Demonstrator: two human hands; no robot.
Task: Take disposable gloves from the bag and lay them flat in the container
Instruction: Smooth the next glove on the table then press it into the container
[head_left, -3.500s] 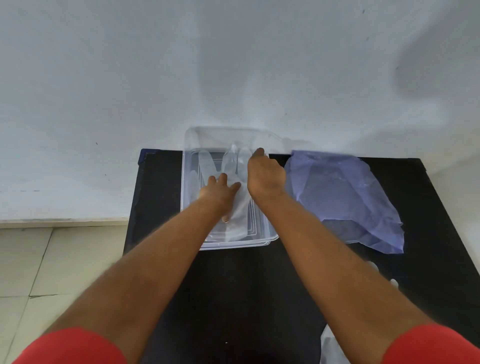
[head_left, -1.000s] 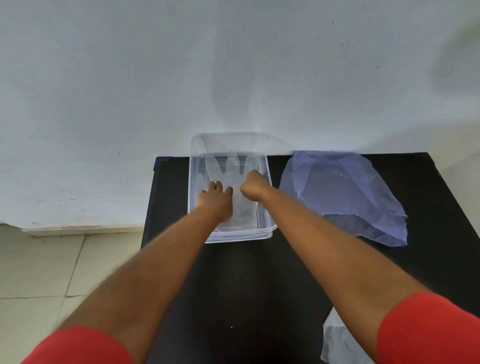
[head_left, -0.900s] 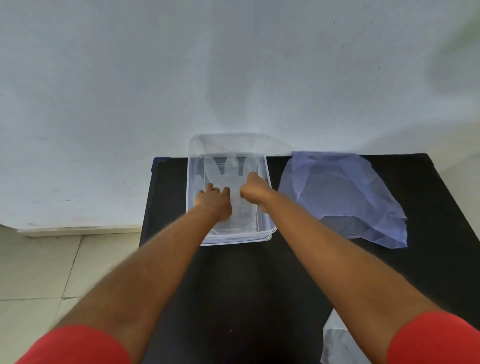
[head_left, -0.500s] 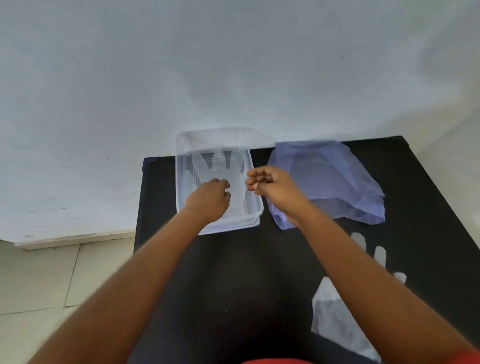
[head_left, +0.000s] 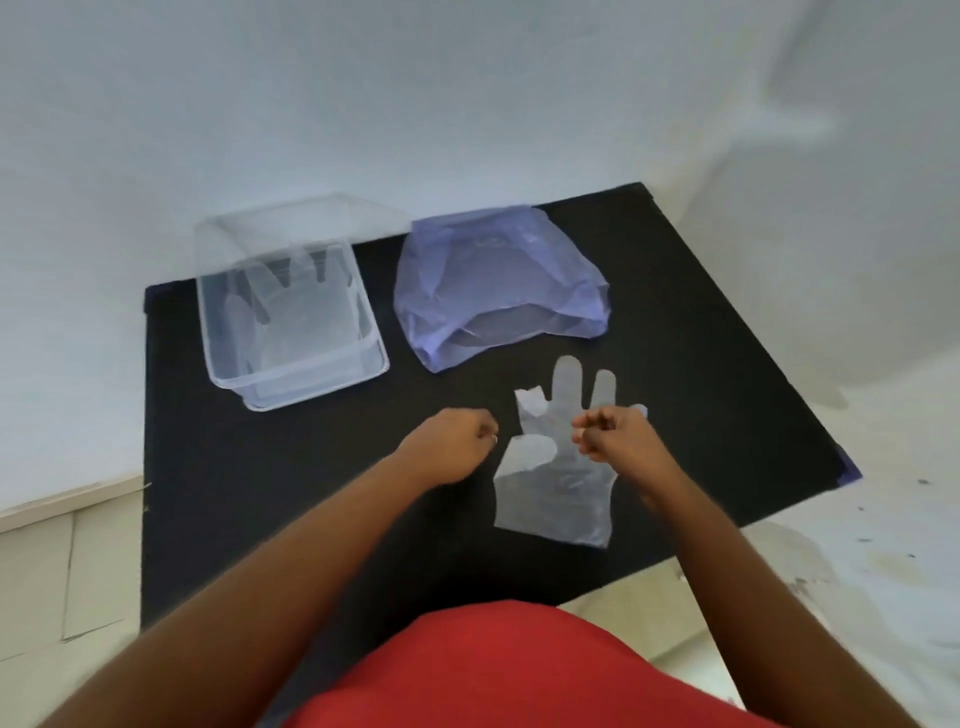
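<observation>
Both hands have left the container (head_left: 311, 366), a flat glove (head_left: 296, 312) inside, for the next glove (head_left: 556, 488) near on the desk (head_left: 260, 493). The left hand (head_left: 452, 447) is curled and empty; the right hand (head_left: 615, 441) is curled over it, grip unclear.

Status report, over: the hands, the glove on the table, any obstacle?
Left hand curled, empty. Right hand curled over loose glove on black table, grip unclear. Stored glove flat in container. Path to container clear.

The container (head_left: 301, 365) is gleaming as clear, glossy, hard plastic, the bag (head_left: 493, 280) is showing thin, crinkled, translucent purple film, the glove (head_left: 556, 493) is looking like cloudy, filmy plastic, and the worktop (head_left: 260, 493) is lying matt black and smooth.
</observation>
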